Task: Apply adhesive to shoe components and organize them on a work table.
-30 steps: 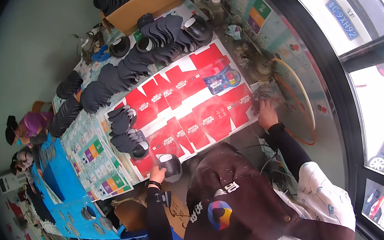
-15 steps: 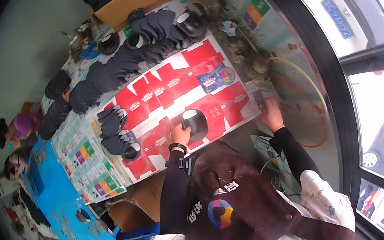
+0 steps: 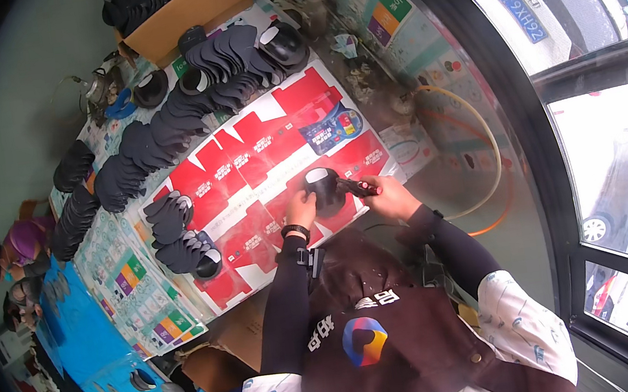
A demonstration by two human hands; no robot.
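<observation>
My left hand (image 3: 301, 211) grips the left edge of a glossy black rounded piece (image 3: 324, 196) with a white patch on top. The piece rests on the red-and-white printed sheet (image 3: 248, 174) covering the worktable. In my right hand (image 3: 395, 200) is a dark hand tool with red parts (image 3: 358, 186); its exact kind is unclear. The tool's front end reaches the right side of the black piece, and I cannot tell whether they touch. Left of my hands lie two short stacks of dark curved pieces (image 3: 177, 255).
Long overlapping rows of dark curved pieces (image 3: 170, 124) run along the table's far side. Behind them stands a cardboard box (image 3: 187, 14) of dark pieces. A yellowish hose (image 3: 493, 141) loops at the right near the window. Other people sit by a blue table (image 3: 80, 314) at left.
My right hand has moved left from beyond the table's right edge to beside the black piece, now holding the dark tool. My left hand keeps its grip. The whole view has shifted slightly.
</observation>
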